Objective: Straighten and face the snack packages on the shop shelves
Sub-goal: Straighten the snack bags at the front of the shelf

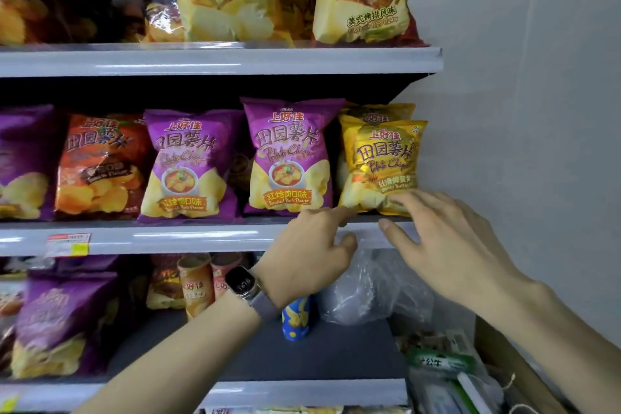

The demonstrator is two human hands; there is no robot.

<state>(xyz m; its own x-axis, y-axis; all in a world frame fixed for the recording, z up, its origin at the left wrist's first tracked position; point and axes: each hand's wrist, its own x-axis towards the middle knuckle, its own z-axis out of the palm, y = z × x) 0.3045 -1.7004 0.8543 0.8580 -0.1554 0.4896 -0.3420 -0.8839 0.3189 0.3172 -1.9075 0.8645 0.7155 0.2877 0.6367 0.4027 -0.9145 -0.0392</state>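
Middle shelf (168, 239) carries a row of chip bags, all upright and facing out: front yellow bag (383, 161) at the far right end next to the wall (537, 111), a second yellow bag (379, 110) directly behind it with only its top showing, then right purple bag (289, 155), left purple bag (184, 165) and orange bag (97, 161) going left. Front yellow bag leans slightly, its bottom sitting at the front lip of the shelf. Right hand (450, 245) reaches up from lower right, grip spread, fingertips (400, 198) touching the lower right edge of the front yellow bag, thumb down in front of the shelf lip. Left hand (309, 245) with a watch (243, 282) on the wrist sits just below the right purple bag, grip loose and pinching nothing, index finger (347, 212) stretched toward the front yellow bag's bottom left corner; cannot tell if it touches. Price tag (69, 244) is stuck on the shelf lip at left. Top shelf has bigger yellow and red chip bags. Lower shelf holds a clear plastic bag (369, 289), a blue can (295, 319), snack tubes (196, 286) and a lower purple bag (60, 319)
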